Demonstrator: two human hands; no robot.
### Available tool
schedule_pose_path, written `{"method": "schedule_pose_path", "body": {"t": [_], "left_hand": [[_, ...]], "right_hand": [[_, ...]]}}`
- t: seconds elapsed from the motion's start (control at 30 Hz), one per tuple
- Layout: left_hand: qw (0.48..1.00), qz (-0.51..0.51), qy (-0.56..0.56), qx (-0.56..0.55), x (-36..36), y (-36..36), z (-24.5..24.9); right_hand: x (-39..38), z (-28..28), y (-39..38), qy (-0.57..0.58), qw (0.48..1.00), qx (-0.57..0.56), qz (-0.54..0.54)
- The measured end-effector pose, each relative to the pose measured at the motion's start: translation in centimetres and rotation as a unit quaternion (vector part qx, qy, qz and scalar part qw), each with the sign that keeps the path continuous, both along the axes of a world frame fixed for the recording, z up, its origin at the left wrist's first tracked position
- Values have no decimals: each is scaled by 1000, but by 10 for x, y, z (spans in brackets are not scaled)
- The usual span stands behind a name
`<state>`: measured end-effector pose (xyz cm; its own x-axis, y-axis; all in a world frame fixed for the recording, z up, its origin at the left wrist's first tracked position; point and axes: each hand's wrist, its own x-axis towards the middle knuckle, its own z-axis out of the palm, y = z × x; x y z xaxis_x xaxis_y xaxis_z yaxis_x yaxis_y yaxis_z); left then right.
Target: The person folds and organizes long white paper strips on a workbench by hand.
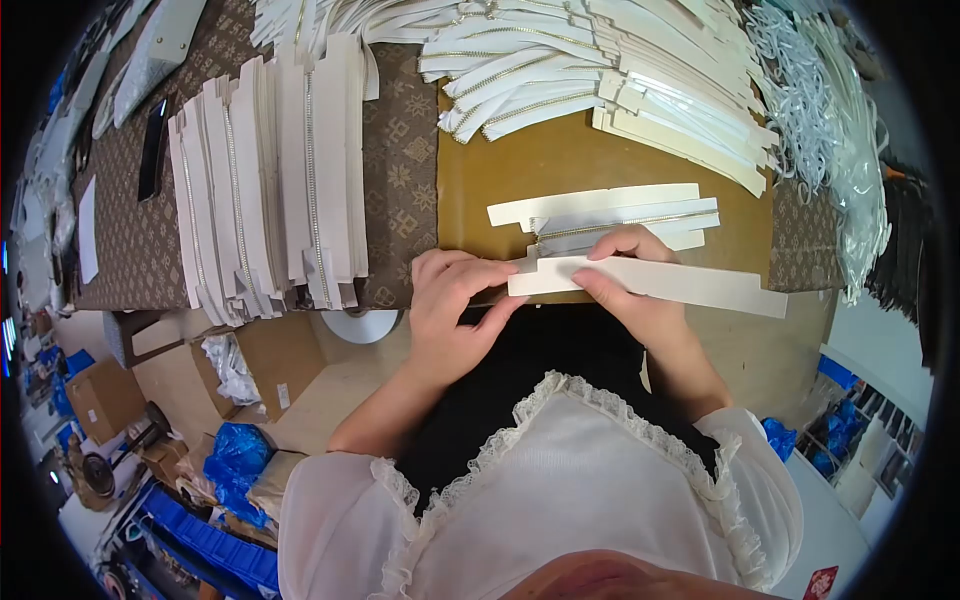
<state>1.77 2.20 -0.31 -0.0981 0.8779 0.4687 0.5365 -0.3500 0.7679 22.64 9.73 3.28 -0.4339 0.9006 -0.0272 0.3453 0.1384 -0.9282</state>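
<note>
A long cream strip (680, 281) with a stepped end lies across both hands at the table's front edge. My left hand (455, 300) pinches its left end between thumb and fingers. My right hand (635, 285) holds it near the middle, thumb and fingers closed on it. Just beyond the strip, a white zipper (640, 222) with metal teeth lies on the brown mat (475, 190). Another cream strip (590, 202) sits behind that zipper, partly under it.
Stacks of cream strips with zippers (270, 180) stand at the left on patterned cloth (400, 180). White zippers (520, 70) and cream strips (680, 130) are piled at the back. Clear and white cords (810, 100) hang at right. A black phone-like object (153, 150) lies far left.
</note>
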Motion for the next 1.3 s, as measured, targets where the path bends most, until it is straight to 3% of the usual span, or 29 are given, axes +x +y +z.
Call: {"method": "schedule_pose_path", "body": {"t": [0.17,0.43,1.3], "left_hand": [[998,23,45,-47,2,0,3],[996,39,34,-72,5,1,2],[996,35,30,-72,5,1,1]], "right_hand": [[-7,-11,4,-88,991,96,-10],[-11,-14,5,-115,983,142,-13],[-14,-14,5,-137,981,140,-20]]}}
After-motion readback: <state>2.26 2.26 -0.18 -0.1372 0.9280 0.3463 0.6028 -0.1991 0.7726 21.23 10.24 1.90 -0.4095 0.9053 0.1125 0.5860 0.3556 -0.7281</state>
